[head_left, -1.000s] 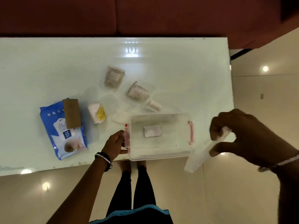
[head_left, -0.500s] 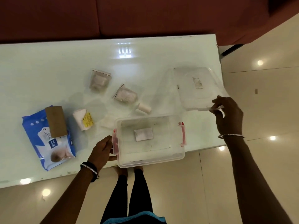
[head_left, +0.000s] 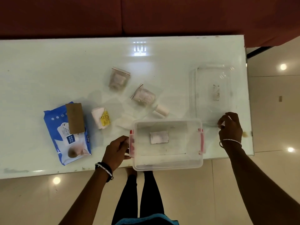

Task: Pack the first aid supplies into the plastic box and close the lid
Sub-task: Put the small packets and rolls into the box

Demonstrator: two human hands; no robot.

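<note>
A clear plastic box with pink side latches stands open at the table's near edge, overhanging it a little. A white label shows on its floor. My left hand grips the box's left latch side. The clear lid lies flat on the table at the right, and my right hand pinches its near edge. Left of the box lie a blue wet-wipes pack with a brown card on it, a white pad with a yellow label, two zip bags, a small white roll and a flat gauze square.
The pale glass table ends just right of the lid, with shiny floor beyond. A dark red wall or sofa runs behind the table. My legs stand under the box's near edge.
My right hand has carried the lid from beside the box up and right, and laid it flat on the table. My left hand has stayed on the box.
</note>
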